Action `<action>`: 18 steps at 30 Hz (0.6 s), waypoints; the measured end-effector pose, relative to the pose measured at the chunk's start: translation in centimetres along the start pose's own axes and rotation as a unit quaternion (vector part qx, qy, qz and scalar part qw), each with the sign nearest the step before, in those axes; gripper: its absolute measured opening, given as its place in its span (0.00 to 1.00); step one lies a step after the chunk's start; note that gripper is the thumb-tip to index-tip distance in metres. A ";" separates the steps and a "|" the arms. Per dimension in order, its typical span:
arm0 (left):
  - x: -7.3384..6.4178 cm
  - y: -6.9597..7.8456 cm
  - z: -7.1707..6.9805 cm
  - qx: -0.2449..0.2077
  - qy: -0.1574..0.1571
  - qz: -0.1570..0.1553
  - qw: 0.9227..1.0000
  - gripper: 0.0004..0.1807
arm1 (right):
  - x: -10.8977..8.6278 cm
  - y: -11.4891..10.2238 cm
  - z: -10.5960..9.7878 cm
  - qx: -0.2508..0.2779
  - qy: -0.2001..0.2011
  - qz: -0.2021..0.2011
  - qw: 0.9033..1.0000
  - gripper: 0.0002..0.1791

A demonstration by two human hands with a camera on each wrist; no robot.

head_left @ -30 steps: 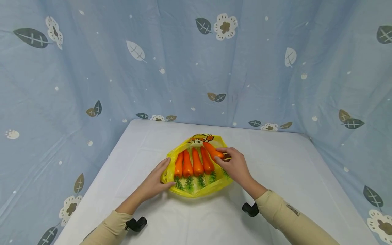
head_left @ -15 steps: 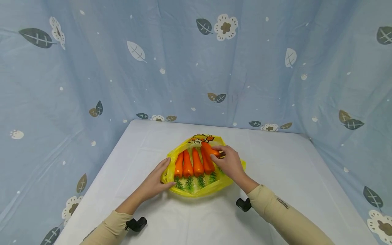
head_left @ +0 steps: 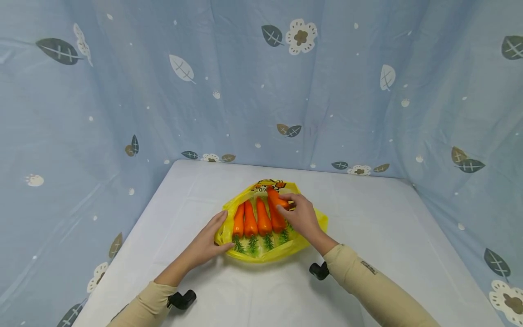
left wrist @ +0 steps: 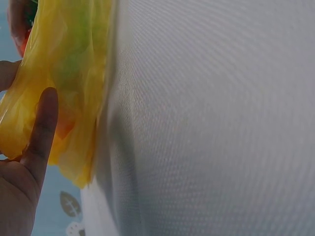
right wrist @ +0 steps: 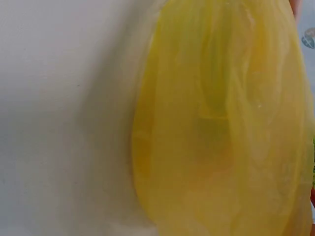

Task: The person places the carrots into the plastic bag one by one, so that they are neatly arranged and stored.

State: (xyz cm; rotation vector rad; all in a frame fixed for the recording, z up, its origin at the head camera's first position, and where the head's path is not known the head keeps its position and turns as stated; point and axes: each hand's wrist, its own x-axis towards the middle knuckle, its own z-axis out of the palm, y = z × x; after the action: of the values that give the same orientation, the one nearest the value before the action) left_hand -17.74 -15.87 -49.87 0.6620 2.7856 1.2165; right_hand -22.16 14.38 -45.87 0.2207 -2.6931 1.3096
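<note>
A yellow plastic bag point(head_left: 282, 255) with a printed cartoon lies wide at its mouth on the white table. Several glossy orange carrots point(head_left: 263, 220) with green tops lie side by side in it. My right hand point(head_left: 302, 215) pinches another carrot point(head_left: 273, 195) near its thick end, tilted over the rightmost one. My left hand point(head_left: 210, 236) holds the bag's left side between thumb and fingers. In the left wrist view the left thumb point(left wrist: 44, 123) presses on the thin yellow plastic point(left wrist: 74, 98). The bag point(right wrist: 216, 137) hides most of the right hand in the right wrist view.
The white-covered table point(head_left: 253, 295) surrounds the bag. A blue curtain point(head_left: 245, 91) printed with leaves and flowers hangs behind and at both sides. Black wrist cameras point(head_left: 182, 299) sit under both beige sleeves point(head_left: 376, 281).
My right hand has moved left with its carrot, which now lies over the rightmost carrot of the row. The bag's right side has come into view beyond the hand. The left hand stays put.
</note>
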 end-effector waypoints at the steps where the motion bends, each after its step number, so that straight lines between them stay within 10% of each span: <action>1: 0.0 0.0 0.0 0.001 0.000 0.000 1.000 0.52 | 0.0 0.1 0.1 -0.002 0.001 -0.001 1.000 0.20; 18: -0.1 -0.4 -0.2 -0.012 -0.009 -0.008 1.000 0.53 | -0.6 2.8 0.1 -0.048 -0.007 0.017 0.999 0.19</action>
State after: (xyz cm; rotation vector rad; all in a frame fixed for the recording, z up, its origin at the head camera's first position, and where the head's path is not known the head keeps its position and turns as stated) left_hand -17.86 -16.26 -50.03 0.6445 2.7523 1.2328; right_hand -22.12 16.01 -48.22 0.1748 -2.7757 1.1869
